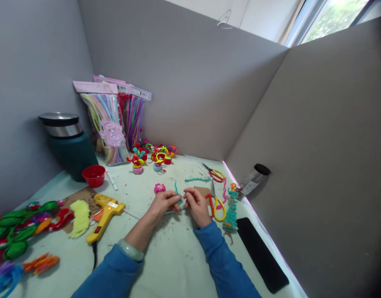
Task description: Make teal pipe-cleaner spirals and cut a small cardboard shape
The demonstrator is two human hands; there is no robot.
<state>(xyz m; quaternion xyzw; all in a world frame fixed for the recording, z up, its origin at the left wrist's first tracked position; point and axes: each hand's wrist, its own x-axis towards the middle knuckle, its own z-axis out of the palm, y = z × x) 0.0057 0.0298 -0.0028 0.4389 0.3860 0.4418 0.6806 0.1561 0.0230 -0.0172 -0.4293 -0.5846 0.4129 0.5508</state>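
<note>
In the head view, my left hand point(165, 203) pinches a teal pipe cleaner point(176, 187), whose free end sticks up above the fingertips. My right hand point(196, 205) is closed in a pinch close beside it; what lies between its fingertips is too small to make out. Just behind my left hand sits a small pink curled pipe-cleaner ball point(159, 188). Scissors with red and yellow handles point(219, 209) lie right of my right hand, by a piece of cardboard point(202, 191). A twisted teal strip point(197, 180) rests beyond my hands.
A yellow glue gun point(106, 215) lies left, near a red cup point(94, 176) and a teal bottle point(70, 153). Bagged pipe cleaners point(108, 128) and small colourful figures point(161, 155) stand behind. More scissors point(215, 174), coiled teal pieces point(230, 211) and a black slab point(261, 254) lie right.
</note>
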